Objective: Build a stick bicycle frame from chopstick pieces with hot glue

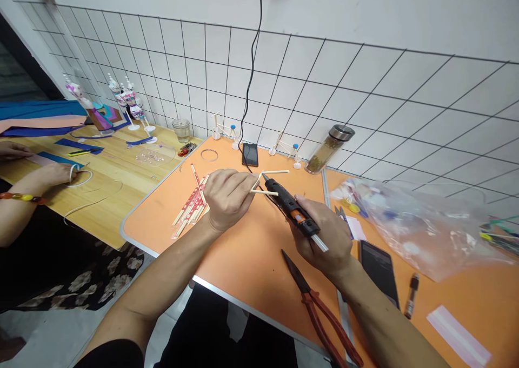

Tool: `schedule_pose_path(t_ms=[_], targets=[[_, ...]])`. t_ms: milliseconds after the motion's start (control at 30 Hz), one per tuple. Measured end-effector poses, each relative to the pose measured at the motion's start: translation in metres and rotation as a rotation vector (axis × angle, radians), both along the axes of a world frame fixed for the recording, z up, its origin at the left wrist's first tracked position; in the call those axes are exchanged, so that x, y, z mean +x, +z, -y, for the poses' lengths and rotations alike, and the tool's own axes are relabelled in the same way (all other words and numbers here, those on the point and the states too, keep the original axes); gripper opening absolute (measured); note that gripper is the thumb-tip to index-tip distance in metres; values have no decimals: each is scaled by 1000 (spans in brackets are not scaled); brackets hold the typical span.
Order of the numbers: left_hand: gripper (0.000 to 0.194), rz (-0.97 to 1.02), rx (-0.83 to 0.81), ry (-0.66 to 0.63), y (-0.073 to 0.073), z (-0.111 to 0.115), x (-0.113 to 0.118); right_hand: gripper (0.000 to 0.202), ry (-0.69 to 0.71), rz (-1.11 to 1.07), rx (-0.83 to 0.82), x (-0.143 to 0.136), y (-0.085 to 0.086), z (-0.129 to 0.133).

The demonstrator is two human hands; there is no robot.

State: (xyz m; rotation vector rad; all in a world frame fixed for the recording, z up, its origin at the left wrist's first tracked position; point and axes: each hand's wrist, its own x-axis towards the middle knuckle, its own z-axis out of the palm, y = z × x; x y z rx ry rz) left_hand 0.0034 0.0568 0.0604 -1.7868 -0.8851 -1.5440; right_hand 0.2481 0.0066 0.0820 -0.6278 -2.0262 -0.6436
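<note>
"What do the hands hold?"
"Pale, slim wooden sticks (277, 172) meeting at an angle, mid-frame, pinched in the closed left hand (229, 198)."
"And the right hand (326, 233)?"
"Wrapped round a black glue gun (286, 201), nozzle near their corner, a translucent glue stick (320, 242) jutting out behind."
"Lower down?"
"Tapering, red-handled pliers (307, 291) on the smooth orange table (243, 254)."
</note>
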Motion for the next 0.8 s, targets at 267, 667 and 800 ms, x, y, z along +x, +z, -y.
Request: schedule_pose_path(t_ms=[267,667,800], targets=[[11,2,13,5,1,0,0,58,2,-4,4,0,0,0],[12,12,56,-3,4,1,2,54,-11,7,5,-1,2,0],[12,10,54,-6,4,1,2,55,-13,7,-7,-1,2,1]])
